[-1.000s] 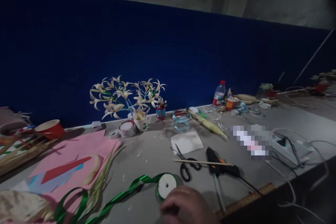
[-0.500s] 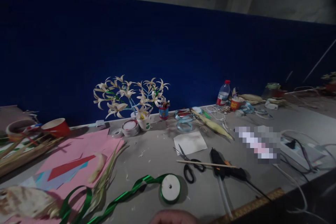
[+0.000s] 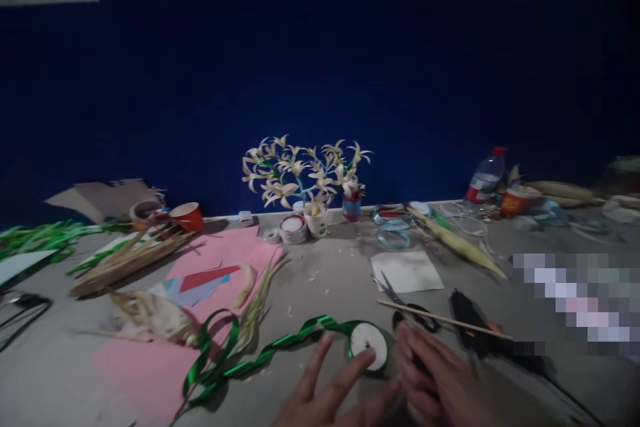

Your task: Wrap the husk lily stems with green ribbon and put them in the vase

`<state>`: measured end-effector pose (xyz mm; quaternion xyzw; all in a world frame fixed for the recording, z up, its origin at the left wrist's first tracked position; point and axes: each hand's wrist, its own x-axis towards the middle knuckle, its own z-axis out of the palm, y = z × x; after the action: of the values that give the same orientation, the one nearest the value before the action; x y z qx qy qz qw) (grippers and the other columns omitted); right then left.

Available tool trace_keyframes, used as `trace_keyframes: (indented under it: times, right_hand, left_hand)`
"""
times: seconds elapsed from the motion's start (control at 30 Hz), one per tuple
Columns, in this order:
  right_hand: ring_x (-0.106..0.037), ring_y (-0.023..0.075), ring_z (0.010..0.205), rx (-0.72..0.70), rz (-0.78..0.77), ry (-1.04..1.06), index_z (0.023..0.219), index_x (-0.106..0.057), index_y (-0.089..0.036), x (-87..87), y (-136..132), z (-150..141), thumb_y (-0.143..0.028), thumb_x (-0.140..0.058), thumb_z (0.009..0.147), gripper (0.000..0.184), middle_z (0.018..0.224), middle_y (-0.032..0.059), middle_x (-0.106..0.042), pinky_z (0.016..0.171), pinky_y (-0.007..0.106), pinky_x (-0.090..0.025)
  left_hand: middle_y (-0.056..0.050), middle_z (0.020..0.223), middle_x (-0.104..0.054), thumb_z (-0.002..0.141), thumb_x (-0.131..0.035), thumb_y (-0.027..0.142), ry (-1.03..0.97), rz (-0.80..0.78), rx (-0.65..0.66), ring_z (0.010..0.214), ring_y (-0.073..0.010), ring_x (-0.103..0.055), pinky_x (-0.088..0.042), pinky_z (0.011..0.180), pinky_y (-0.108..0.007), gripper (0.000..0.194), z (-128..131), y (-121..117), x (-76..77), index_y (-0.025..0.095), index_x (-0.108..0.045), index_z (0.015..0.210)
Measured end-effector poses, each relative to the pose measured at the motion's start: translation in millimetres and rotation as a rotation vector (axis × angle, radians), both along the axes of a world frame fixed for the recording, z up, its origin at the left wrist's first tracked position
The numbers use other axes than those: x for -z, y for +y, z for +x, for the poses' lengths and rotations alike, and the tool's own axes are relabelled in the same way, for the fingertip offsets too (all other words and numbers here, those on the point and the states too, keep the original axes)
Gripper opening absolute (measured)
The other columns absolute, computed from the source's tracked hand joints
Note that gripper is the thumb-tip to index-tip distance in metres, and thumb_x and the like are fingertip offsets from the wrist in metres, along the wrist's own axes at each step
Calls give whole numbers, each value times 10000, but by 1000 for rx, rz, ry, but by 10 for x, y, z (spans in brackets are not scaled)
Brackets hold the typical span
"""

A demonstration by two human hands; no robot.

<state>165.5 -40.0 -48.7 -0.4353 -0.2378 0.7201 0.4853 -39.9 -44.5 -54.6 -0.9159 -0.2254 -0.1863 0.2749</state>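
My left hand (image 3: 333, 392) reaches in from the bottom edge with its fingers spread. Its fingers overlap the lower left of a spool of green ribbon (image 3: 369, 341); whether they touch it I cannot tell. Just right of the spool, my right hand (image 3: 435, 373) has its fingers bent and pressed together; what is between them, if anything, is hidden. Behind that hand lie black-handled scissors (image 3: 393, 290), one handle loop partly covered, with a thin wooden stick (image 3: 445, 318) across them. The loose green ribbon (image 3: 280, 345) runs left in twists and loops.
A black glue gun (image 3: 473, 317) lies on the right. White paper (image 3: 407, 271), pink paper (image 3: 225, 247) and dry husks (image 3: 150, 313) spread over the table. Cream handmade flowers (image 3: 295, 173) stand in a cup (image 3: 317, 220) by the blue partition (image 3: 300, 80). A bottle (image 3: 485, 177) leans at back right.
The view has turned left, so things appear further right and more of the table's left side shows. Both hands have come up into view; earlier only one edge of a hand showed.
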Motion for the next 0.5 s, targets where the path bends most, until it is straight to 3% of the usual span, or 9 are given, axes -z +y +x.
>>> trace_keyframes:
  times: [0.1,0.17,0.3,0.4,0.5]
  right_hand:
    - [-455,73,417,81,77,-204,750,-635,-235,-2,-51,24,-578,-810,613,408,531,-73,-531,388,158,-359]
    - [-545,114,527,13,188,-325,743,-649,-242,-22,-65,30,-539,-770,694,324,613,-42,-595,466,188,-419]
    - [-619,183,747,-162,700,-803,779,-664,-250,-102,-77,34,-395,-599,878,188,766,8,-652,682,252,-475]
    - [-628,227,906,-179,960,-994,858,-677,-272,-132,-99,19,-312,-658,835,49,918,39,-690,795,284,-478]
    - [-627,228,920,-352,1122,-1039,946,-697,-292,-112,-118,-38,-312,-737,786,166,947,39,-710,803,285,-478]
  left_hand:
    - [127,1445,-520,1007,-397,324,-35,4,-10,1460,-164,-193,78,1176,-576,357,41,1,14,324,-519,1343]
    - [115,1447,-519,994,-424,355,-23,4,-10,1460,-168,-185,83,1176,-567,362,54,1,-7,332,-519,1343]
    - [35,1250,-678,971,-483,339,-52,-12,17,1397,-153,-320,52,1195,-499,307,56,-12,-58,309,-601,1253]
    - [16,1096,-742,929,-562,356,-118,-51,34,1349,-162,-400,26,1202,-467,172,43,-10,-39,292,-688,1027]
    - [43,1160,-726,938,-544,349,-70,-121,44,1343,-180,-409,72,1197,-480,170,33,-5,-53,279,-692,985]
